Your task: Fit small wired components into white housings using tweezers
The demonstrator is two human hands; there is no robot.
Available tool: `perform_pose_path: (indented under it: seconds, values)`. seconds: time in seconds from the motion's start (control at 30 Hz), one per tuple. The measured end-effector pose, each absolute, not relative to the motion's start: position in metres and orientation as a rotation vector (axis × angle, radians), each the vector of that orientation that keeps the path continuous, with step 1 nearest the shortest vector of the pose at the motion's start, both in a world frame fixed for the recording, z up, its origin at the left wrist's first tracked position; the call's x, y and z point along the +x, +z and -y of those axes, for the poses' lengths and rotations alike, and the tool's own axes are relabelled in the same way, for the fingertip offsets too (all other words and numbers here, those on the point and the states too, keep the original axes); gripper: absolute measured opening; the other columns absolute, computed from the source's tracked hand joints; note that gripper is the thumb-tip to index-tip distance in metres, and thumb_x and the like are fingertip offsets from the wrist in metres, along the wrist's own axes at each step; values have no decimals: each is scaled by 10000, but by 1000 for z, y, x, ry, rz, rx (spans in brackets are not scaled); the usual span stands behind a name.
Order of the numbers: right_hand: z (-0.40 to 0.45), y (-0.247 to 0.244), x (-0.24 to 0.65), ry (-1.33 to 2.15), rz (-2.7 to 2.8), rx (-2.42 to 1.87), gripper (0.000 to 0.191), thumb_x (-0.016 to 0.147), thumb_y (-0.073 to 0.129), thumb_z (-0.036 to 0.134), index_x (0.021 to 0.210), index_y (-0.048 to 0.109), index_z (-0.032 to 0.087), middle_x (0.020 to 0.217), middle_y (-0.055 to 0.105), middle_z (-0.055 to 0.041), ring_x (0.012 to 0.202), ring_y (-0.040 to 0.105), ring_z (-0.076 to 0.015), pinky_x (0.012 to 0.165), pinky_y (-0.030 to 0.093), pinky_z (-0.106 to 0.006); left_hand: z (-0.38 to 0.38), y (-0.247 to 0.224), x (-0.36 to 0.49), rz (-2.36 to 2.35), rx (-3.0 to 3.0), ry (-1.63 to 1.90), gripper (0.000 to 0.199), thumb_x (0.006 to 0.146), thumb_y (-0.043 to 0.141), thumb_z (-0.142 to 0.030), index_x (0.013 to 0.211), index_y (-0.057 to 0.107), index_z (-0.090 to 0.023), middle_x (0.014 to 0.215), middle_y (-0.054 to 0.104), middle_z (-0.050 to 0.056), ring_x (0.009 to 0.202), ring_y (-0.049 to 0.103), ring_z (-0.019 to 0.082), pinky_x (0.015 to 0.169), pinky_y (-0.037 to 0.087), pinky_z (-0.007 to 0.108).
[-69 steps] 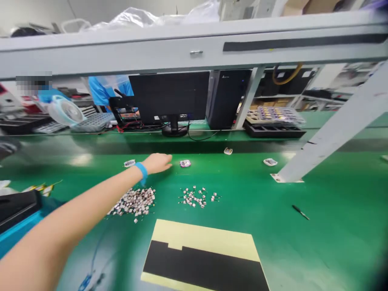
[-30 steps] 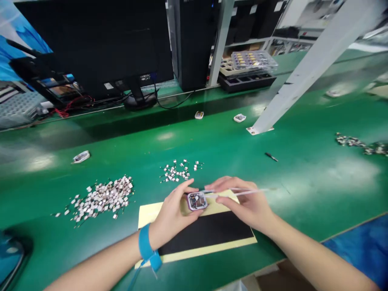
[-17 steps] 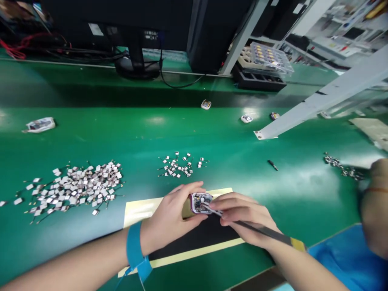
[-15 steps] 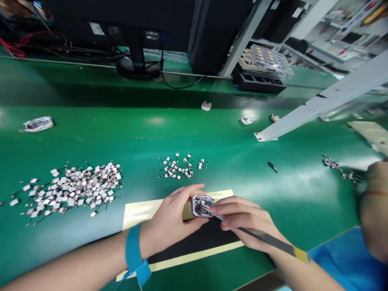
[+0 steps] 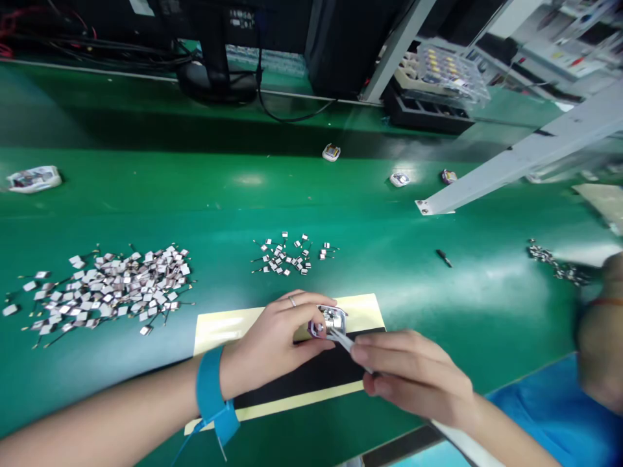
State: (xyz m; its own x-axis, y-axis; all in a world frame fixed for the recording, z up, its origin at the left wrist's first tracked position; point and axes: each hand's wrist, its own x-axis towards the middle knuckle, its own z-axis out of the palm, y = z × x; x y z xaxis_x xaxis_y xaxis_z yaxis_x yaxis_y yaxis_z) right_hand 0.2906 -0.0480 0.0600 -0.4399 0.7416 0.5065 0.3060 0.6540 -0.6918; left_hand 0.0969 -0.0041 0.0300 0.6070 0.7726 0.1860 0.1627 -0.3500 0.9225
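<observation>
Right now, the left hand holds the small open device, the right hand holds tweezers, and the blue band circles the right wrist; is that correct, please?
Not quite: in the head view the blue band circles the left wrist. The left hand does hold the small open device, and the right hand holds tweezers.

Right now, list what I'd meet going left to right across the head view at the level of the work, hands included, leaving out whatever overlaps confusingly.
Large pile of small parts → blue wristband → left hand → open case → tweezers → right hand → dark cluster of little pieces.
</observation>
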Motion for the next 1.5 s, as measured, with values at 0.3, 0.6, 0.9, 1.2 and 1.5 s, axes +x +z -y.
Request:
perform_pose_path:
  seconds: [0.3,0.6,0.9,1.2,1.5]
  values:
    - [41,56,291,936,1833,-831,267,759,615,23,969,565,180,980,602,-55,884,599,-178,753,532,-288,7,35,93,-765,1844,906,185,722,654,-201,726,471,-176,1045,615,42,956,568,142,797,455,259]
    - [42,54,288,923,1728,-937,290,736,630,5,958,592,187,942,627,-59,855,610,-195,732,537,-316,5,36,94,-775,1842,908,196,714,658,-194,701,463,-179,1051,619,24,947,569,136,797,453,254]
    - [43,51,287,827,1608,-888,292,744,615,-3,964,606,189,933,631,-32,855,608,-164,737,543,-276,5,36,94,-687,1930,969,155,725,652,-204,739,501,-170,1053,616,68,956,568,152,800,461,268]
    - [38,53,283,962,1580,-863,150,775,636,104,897,598,184,837,645,-47,788,627,-177,689,559,-302,5,36,93,-698,1930,1037,151,724,649,-198,699,503,-168,1050,615,77,938,575,160,785,465,286]
    - [39,53,284,974,1627,-838,203,745,632,30,889,616,173,824,643,-47,773,630,-187,676,552,-309,5,36,92,-655,1976,1015,133,741,630,-190,683,514,-162,1041,621,90,951,576,161,793,461,289]
